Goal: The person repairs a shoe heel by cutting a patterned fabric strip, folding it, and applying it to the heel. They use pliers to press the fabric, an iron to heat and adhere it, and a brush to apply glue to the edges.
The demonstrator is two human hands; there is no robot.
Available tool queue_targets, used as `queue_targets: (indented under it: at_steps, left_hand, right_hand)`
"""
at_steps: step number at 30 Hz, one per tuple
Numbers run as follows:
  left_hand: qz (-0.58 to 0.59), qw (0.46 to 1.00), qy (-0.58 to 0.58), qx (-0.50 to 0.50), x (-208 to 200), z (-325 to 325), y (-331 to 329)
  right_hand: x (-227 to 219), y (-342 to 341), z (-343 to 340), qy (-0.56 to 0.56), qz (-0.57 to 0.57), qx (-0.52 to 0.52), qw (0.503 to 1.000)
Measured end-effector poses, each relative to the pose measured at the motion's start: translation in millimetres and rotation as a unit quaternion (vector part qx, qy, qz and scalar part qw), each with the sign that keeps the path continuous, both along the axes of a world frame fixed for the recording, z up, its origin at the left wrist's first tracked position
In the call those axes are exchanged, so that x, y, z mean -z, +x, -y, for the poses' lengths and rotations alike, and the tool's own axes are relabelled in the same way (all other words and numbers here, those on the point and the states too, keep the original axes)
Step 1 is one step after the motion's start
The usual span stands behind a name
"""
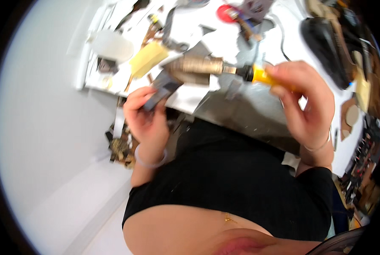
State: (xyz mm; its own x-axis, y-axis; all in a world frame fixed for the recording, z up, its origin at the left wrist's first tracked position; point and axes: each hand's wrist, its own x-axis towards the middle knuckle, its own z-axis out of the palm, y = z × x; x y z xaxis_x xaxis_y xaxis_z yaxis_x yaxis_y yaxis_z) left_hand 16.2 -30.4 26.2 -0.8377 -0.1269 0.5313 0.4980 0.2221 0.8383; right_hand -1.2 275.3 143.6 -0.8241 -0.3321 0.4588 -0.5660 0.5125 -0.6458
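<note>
Between the thumb and fingers of my left hand (pixel 146 112) is a flat dark grey piece (pixel 162 90), tilted up to the right; its material is blurred. My right hand (pixel 309 95) is closed around the yellow handle of a tool (pixel 260 75), with a black collar and a metal shaft pointing left. In line with that shaft lies a ribbed tan, roughly cylindrical thing (pixel 198 66); I cannot tell whether the tool touches it. The dark piece's upper end is close to the tan thing's left end. Motion smears both hands' work.
A yellow block (pixel 148 58) and a translucent white container (pixel 112 45) stand at the left of the cluttered white table (pixel 190 100). A red round thing (pixel 227 13) lies at the back. On the right are a long black object (pixel 326 51) and a cable (pixel 282 40).
</note>
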Motion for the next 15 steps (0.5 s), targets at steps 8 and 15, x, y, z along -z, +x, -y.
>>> queue_targets:
  at_steps: [8, 15]
  left_hand:
    - [0.231, 0.92, 0.312, 0.055, -17, -6, -7]
    - [0.25, 0.907, 0.331, 0.071, -18, -4, 2]
  right_hand:
    - [-85, -93, -50, 0.162, -0.042, 0.271, 0.948]
    - [-80, -151, -51, 0.401, -0.009, 0.181, 0.898]
